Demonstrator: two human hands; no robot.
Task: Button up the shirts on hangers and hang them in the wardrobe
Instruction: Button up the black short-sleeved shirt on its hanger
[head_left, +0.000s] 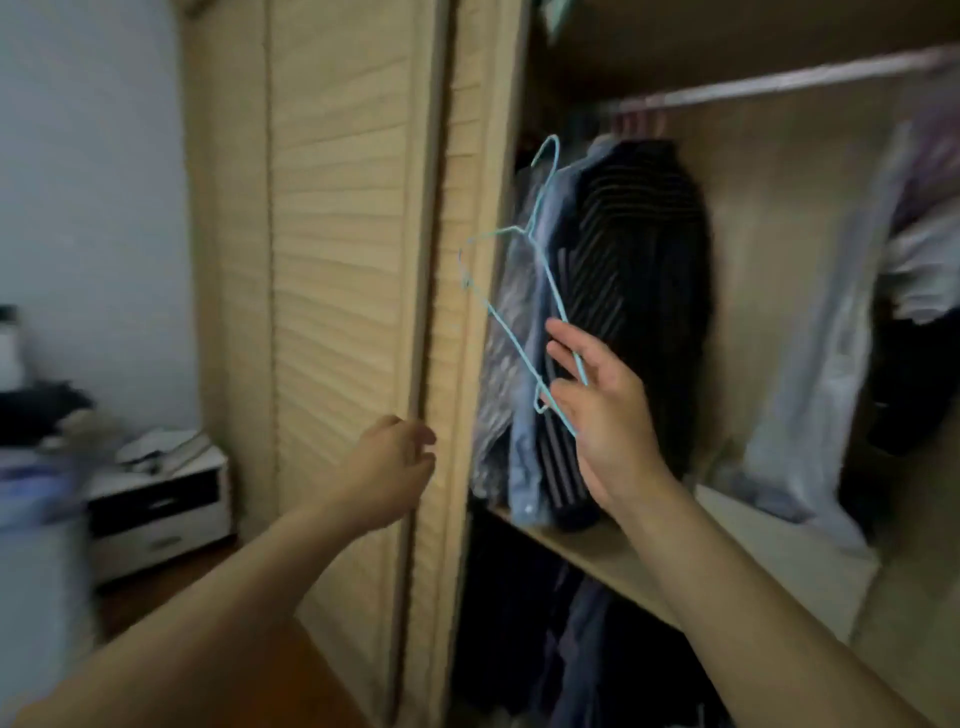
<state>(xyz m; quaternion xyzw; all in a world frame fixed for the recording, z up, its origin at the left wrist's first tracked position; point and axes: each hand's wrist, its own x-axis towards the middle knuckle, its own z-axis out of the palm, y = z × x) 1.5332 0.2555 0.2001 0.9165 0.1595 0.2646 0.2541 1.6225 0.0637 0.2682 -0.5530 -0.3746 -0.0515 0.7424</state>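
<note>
Hanging inside the wardrobe (597, 545), blurred shirts (639, 291); right hand (602, 410) fingers seemingly pinch hanger (524, 280).

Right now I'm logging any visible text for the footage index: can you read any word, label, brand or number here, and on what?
None can be read.
Blue wire hanger in the right hand: no marking.
Hanging shirts: no legible label.
Books on the bedside cabinet: too blurred to read.
</note>
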